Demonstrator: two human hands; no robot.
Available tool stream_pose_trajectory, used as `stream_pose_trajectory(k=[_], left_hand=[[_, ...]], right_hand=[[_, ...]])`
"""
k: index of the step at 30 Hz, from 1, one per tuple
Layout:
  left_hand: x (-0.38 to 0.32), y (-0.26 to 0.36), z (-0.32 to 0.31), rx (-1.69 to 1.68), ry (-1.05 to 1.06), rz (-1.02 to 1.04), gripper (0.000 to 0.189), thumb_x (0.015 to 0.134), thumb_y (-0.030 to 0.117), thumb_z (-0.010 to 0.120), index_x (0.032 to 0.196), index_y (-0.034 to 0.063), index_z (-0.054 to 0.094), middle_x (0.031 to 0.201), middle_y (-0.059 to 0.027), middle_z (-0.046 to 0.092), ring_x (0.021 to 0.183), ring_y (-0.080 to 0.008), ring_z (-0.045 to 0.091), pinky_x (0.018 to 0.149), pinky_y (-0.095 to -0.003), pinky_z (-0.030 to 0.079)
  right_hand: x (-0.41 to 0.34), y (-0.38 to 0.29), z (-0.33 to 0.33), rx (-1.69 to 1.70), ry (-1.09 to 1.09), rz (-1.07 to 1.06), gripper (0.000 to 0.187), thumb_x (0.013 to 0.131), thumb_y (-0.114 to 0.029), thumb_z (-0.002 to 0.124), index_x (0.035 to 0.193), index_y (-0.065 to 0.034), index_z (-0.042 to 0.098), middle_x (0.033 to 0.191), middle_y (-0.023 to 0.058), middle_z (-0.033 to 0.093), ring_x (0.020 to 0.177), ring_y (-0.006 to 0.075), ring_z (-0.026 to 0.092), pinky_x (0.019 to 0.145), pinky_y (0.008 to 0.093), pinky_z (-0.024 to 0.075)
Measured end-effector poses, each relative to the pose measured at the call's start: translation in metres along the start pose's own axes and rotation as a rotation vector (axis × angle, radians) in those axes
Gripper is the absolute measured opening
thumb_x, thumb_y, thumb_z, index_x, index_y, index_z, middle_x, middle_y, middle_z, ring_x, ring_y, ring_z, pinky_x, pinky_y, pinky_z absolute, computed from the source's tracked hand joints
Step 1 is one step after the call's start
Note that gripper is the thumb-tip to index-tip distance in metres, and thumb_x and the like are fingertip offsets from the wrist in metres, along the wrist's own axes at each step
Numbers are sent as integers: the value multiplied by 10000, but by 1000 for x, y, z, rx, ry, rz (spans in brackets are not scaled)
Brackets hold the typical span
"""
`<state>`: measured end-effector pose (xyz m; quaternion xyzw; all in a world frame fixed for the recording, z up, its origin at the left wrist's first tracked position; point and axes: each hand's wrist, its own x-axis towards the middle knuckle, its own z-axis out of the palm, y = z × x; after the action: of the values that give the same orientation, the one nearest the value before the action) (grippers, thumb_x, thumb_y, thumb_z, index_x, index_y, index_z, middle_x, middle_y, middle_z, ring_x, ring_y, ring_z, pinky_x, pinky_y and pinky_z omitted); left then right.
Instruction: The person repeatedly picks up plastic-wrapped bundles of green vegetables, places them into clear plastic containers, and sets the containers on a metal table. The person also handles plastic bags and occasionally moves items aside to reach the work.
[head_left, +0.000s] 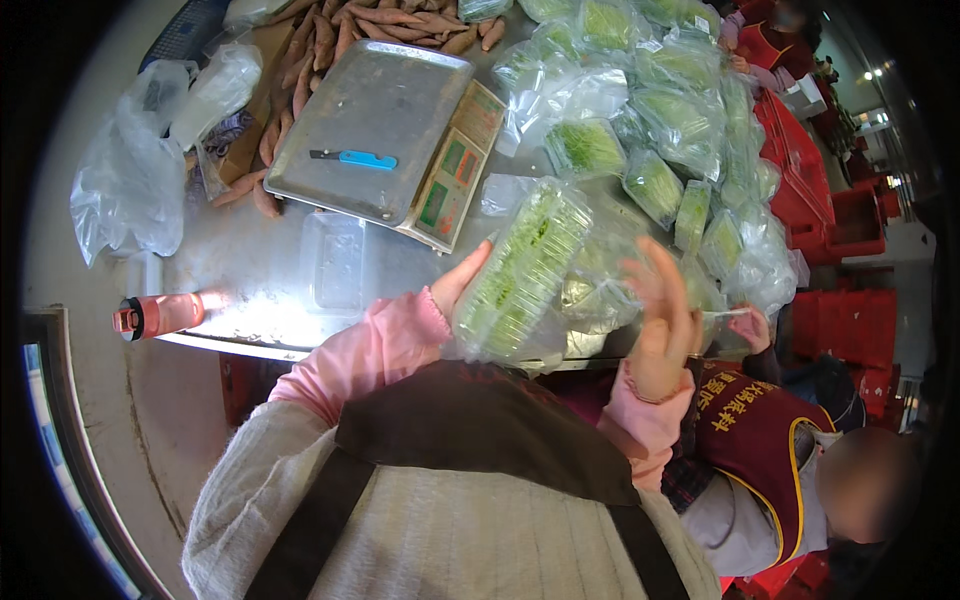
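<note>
A clear plastic pack of leafy greens (525, 274) is tilted in front of my apron. My left hand (461, 281) grips it along its left side, the fingers partly hidden behind it. To its right, my right hand (661, 322) is raised and slightly blurred, fingers apart and nothing in them. Crumpled clear bags of greens (600, 296) lie on the table behind that hand. Beyond the held pack stands a weighing scale (367, 127) with a metal pan, on which rests a blue-handled knife (367, 159). An open clear plastic tray (334, 262) sits left of my left hand.
Packed greens (675, 124) are heaped at the back right, sweet potatoes (405, 26) behind the scale. Plastic bags (139, 169) and a pink bottle (159, 315) lie left. A co-worker in a maroon vest (757, 450) is close at right; red crates (844, 330) stand beyond.
</note>
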<state>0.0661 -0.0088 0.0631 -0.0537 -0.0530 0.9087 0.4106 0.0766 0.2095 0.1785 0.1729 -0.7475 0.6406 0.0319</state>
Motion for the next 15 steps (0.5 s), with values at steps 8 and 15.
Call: stream_pose_trajectory(k=[8,15], left_hand=[[-38,9,24,1078,208,447,591,865,257,588,1333,14,322,1295,-77,412,1181,-159,391,966,-286,334],[-68,65,6,2109,607,467,366,721,26,561,1086,18,552,931,-49,556,775,-133,534,649,-286,441]], right_hand=[[7,47,44,623,123,470,556,840,-185,597,1300,-2,343,1202,128,492,1071,220,503,912,357,409],[9,67,20,1116,196,640,518,887,-459,402,1221,-73,488,1125,100,561,1006,254,541,825,406,467]])
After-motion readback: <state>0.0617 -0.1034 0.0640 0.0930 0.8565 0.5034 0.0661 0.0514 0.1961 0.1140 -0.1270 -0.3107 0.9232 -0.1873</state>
